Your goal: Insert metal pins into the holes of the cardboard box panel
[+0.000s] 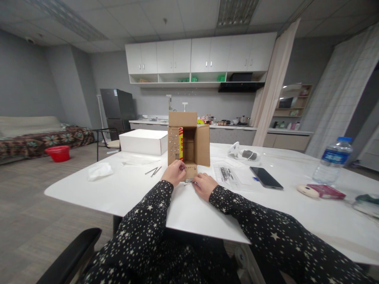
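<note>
A small brown cardboard box lies on its side on the white table, its opening toward me and its flaps spread. My left hand is curled at the lower flap, fingers pinching something small that I cannot make out. My right hand rests on the table just right of it, fingers closed over thin metal pieces, nails or screws by their look. Two more thin metal pieces lie loose to the left of the box.
A white flat box stands behind on the left, crumpled plastic near the left edge. Right of the box lie a clear bag, a phone, a water bottle and a pink case. A chair armrest is lower left.
</note>
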A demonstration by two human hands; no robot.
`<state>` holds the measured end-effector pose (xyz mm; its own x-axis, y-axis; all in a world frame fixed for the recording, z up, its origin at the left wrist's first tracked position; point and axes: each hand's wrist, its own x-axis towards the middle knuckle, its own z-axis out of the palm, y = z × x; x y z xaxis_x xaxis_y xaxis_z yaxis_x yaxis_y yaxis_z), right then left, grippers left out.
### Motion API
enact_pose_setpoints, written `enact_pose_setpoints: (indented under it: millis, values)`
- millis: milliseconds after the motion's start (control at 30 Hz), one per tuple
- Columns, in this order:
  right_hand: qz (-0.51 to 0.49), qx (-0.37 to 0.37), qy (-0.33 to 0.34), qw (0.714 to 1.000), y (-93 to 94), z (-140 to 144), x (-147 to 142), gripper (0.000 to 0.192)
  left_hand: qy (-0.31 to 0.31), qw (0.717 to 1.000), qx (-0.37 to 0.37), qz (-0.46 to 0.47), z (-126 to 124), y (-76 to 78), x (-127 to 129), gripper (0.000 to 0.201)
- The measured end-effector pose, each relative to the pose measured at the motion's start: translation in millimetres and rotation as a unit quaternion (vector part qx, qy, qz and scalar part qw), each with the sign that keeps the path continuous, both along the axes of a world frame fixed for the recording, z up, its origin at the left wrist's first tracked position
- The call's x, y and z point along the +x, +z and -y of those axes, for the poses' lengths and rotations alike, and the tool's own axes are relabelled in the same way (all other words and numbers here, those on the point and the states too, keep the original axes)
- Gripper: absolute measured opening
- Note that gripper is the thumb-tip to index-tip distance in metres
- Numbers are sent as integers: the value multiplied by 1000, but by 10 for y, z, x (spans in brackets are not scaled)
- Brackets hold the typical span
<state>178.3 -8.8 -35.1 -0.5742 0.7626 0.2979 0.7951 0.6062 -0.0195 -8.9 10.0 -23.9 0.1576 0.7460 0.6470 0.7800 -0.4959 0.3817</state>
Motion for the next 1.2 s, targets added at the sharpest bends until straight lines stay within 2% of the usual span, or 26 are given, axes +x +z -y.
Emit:
enact_pose_setpoints:
  millis: [267, 667, 800, 967, 1200]
  values:
    - [-8, 2, 3, 1000, 6, 7, -3, 26, -25, 998, -28, -43, -4, -5, 20, 15]
    - [-3, 9, 1, 1000, -2, 0, -3, 26, -11, 995, -44, -86, -34, -36, -5, 23]
    - [-4, 1, 2, 1000, 0, 7, 3, 26, 21, 995, -42, -85, -17, -17, -22, 24]
    - [-4, -1, 4, 1000, -4, 7, 8, 26, 96, 991, -38, -79, 4, 17, -43, 24]
    - [-7, 2, 3, 1000, -19, -12, 11, 25, 152, 984, -78, -52, 56, 70, -49, 23]
